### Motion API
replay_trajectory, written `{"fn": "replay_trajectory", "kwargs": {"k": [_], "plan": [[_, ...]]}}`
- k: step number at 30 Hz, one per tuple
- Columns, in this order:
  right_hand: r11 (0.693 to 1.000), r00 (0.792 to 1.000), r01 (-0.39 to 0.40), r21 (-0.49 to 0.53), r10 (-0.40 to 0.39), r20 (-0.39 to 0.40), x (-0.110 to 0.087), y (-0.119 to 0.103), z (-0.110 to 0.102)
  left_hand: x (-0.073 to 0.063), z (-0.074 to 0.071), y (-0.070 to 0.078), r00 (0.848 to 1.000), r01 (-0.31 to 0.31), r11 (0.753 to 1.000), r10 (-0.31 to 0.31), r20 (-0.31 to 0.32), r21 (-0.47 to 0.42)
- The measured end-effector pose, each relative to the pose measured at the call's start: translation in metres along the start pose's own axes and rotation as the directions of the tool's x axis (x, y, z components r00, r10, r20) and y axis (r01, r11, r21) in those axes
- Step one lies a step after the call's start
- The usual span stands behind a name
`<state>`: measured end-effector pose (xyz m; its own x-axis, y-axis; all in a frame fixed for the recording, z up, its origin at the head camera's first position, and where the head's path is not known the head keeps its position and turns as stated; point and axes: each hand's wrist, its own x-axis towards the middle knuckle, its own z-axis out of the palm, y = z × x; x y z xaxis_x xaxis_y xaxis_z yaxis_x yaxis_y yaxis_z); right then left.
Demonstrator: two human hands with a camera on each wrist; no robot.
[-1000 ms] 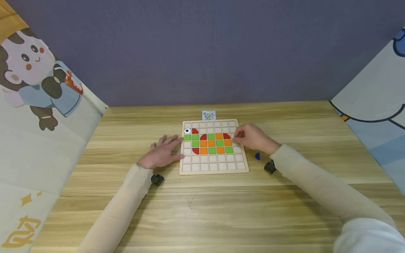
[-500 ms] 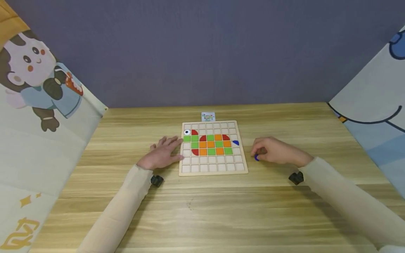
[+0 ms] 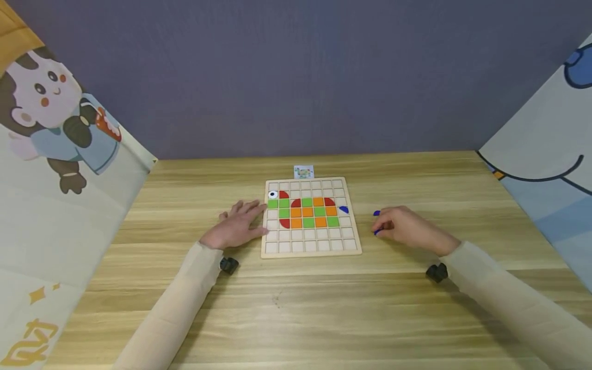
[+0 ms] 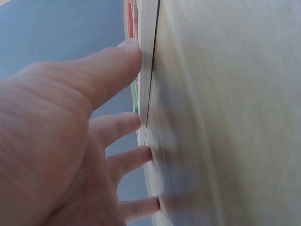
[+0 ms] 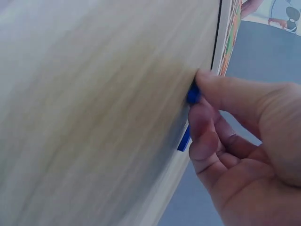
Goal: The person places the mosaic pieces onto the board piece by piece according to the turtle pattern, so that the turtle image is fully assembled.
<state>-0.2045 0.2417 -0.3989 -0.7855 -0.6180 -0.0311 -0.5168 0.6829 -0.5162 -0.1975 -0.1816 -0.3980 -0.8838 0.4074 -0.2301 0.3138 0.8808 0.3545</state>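
A square wooden grid board (image 3: 310,246) lies on the table, with green, orange and red tiles (image 3: 308,211) and a round eye tile (image 3: 273,195) set in an animal shape. One blue rounded piece (image 3: 344,209) sits near the board's right side. My left hand (image 3: 235,226) rests with spread fingers, its thumb and fingertips touching the board's left edge. Right of the board, my right hand (image 3: 407,226) pinches a small blue piece (image 5: 193,94) between thumb and finger, down at the table. Another blue piece (image 3: 376,213) lies just beyond those fingers.
A small picture card (image 3: 303,171) with a coloured animal lies against the board's far edge. The wood-grain table (image 3: 296,313) meets a dark wall (image 3: 314,77) at the back. Printed panels stand at both sides.
My right hand has left the board's right edge and moved right to the table, where it now pinches a blue piece. A blue piece shows on the board. The left hand stays put.
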Motion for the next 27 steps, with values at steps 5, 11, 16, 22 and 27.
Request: {"fn": "replay_trajectory", "kwargs": {"k": [5,11,16,22,27], "plan": [[0.998,0.998,0.038,-0.046,-0.040,-0.047,0.001,-0.003,0.002,0.000,0.001,-0.001,1.000,-0.001,1.000,0.001,0.001,-0.008],[0.998,0.990,0.056,-0.021,-0.059,-0.127,0.017,-0.030,0.002,0.001,0.001,-0.001,1.000,-0.004,1.000,0.004,0.002,-0.003],[0.994,0.989,0.110,-0.023,-0.112,-0.101,0.045,-0.063,0.011,0.001,0.001,-0.001,1.000,0.003,1.000,-0.003,0.003,0.000],[0.991,0.991,0.131,0.021,-0.131,-0.018,0.076,-0.096,0.037,0.001,0.001,-0.002,1.000,-0.008,1.000,0.008,-0.004,0.000],[0.991,0.991,0.130,0.040,-0.131,0.027,0.095,-0.109,0.058,0.002,0.002,-0.002,1.000,-0.006,1.000,0.006,-0.012,0.013]]}}
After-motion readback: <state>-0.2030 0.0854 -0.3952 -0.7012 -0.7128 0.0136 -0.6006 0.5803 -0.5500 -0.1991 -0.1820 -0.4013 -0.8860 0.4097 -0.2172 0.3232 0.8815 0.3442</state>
